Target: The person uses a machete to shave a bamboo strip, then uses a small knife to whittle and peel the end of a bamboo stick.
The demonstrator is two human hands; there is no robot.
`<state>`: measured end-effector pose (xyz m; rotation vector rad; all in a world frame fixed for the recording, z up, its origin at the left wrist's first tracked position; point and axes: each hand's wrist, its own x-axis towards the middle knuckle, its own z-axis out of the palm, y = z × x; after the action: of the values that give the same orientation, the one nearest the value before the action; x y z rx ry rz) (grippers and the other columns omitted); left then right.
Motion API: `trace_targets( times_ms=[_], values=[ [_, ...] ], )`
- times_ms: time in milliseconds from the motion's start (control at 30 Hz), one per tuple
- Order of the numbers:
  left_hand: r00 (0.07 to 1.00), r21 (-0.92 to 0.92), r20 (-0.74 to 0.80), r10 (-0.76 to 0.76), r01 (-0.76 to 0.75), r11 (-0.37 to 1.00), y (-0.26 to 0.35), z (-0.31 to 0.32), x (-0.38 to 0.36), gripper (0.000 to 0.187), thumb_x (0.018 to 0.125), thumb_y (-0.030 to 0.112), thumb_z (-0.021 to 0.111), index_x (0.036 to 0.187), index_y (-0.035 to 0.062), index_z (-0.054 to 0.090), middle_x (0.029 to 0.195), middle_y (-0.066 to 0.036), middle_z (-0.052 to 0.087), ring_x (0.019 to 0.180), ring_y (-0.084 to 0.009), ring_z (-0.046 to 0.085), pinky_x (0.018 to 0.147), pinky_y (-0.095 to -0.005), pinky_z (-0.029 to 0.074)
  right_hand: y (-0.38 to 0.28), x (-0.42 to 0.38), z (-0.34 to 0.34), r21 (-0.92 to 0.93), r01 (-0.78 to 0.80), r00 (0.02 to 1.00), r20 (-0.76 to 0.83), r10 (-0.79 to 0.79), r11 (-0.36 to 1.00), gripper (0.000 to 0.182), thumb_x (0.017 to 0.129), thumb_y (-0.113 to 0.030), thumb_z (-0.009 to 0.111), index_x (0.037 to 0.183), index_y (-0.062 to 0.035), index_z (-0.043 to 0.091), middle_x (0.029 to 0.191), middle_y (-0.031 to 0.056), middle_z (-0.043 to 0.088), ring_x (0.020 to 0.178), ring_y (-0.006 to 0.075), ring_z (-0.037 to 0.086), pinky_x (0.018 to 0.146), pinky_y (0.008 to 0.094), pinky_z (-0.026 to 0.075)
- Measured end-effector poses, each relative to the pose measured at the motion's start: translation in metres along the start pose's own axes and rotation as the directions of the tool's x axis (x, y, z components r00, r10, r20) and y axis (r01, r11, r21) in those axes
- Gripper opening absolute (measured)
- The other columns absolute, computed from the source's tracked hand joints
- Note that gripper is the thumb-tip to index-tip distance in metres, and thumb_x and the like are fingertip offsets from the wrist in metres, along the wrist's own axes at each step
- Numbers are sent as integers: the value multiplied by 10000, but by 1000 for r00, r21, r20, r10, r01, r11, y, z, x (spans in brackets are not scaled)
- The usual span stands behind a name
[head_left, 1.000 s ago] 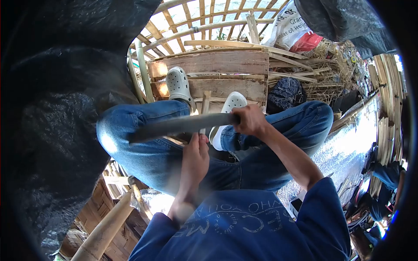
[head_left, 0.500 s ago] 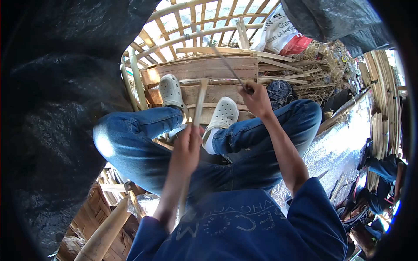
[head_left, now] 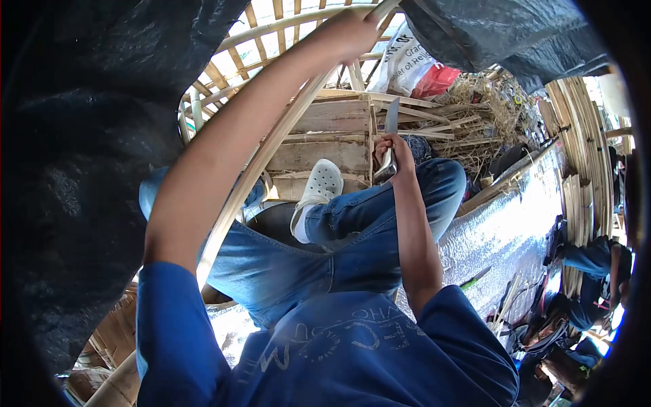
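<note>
My left hand (head_left: 347, 35) is stretched far forward and closed on a long pale strip of bamboo (head_left: 254, 173). The strip runs slantwise under my forearm, from beyond the fist back to beside my left hip. Over my right knee, my right hand (head_left: 397, 154) grips a knife (head_left: 392, 117) with its blade pointing forward and up. The knife's handle partly shows below the fingers. Blade and strip are apart.
A wooden plank box (head_left: 322, 115) stands ahead of my feet, with a bamboo lattice behind. Split strips and straw (head_left: 475, 122) lie right of it beside a printed sack (head_left: 407, 61). Black sheeting (head_left: 88, 169) hangs left. A green-handled knife (head_left: 476, 278) rests on silver foil; another person (head_left: 593, 271) sits far right.
My left hand has swung from near my lap far forward, carrying the strip. My right hand has come slightly down, and the knife in it now points more upright.
</note>
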<state>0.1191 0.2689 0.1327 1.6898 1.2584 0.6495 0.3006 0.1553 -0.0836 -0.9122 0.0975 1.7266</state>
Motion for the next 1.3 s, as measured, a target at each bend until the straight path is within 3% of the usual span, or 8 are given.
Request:
trace_targets(
  times_ms=[333,433,500,533,633,733,833,1300],
  values=[
    [990,61,105,-94,88,994,5,61,27,436,956,395,329,962,5,523,580,-32,497,471,-116,507,389,-247,397,-19,-7,-16,79,75,997,6,-76,994,111,811,-34,559,770,-32,456,615,10,463,514,93,479,455,202,459],
    [984,23,-28,174,-174,985,-8,88,38,437,926,317,397,830,-42,626,647,-203,626,582,-324,644,550,-432,511,-26,0,-28,171,9,994,105,-27,985,101,847,-60,533,786,-21,463,637,20,479,554,100,510,496,236,475],
    [912,459,17,409,-371,808,-11,112,48,217,754,155,552,848,-12,652,768,-240,638,777,-351,654,663,-424,522,-29,-3,-24,125,81,996,31,-86,989,117,859,-45,506,767,-15,441,633,35,462,550,103,493,492,224,440],
    [928,100,-252,276,-259,961,0,124,22,243,721,166,589,842,-37,646,764,-244,634,785,-361,652,682,-429,524,-39,12,-42,51,7,991,131,-14,999,140,870,-47,482,743,-24,427,635,29,444,543,100,469,486,223,420],
    [920,141,-249,301,-273,952,4,139,16,250,746,180,589,890,-23,624,733,-209,624,727,-369,639,678,-427,505,-45,3,-38,158,-54,985,170,27,986,124,878,-63,485,771,-14,445,643,33,454,548,110,474,465,231,427],
    [965,-193,-251,77,-128,973,12,131,-28,173,789,77,516,917,-2,602,753,-188,630,740,-357,639,676,-441,498,-25,-20,-25,-242,448,883,-33,-469,861,112,852,-65,523,945,-2,529,724,52,540,550,124,521,467,261,456],
    [980,-288,-197,35,-92,953,7,130,-86,166,811,73,505,939,-5,575,818,-187,631,774,-332,641,671,-465,485,-17,-30,-22,-355,458,865,-35,-501,815,116,851,-65,524,948,-1,528,723,51,538,548,122,520,467,260,455],
    [885,-342,59,462,-417,842,70,262,-127,168,789,154,520,810,13,609,635,-147,610,589,-306,618,566,-380,496,-5,-15,-28,-442,295,939,-32,-343,847,135,847,-64,527,964,3,526,721,47,531,542,116,511,465,255,449]
  ],
)
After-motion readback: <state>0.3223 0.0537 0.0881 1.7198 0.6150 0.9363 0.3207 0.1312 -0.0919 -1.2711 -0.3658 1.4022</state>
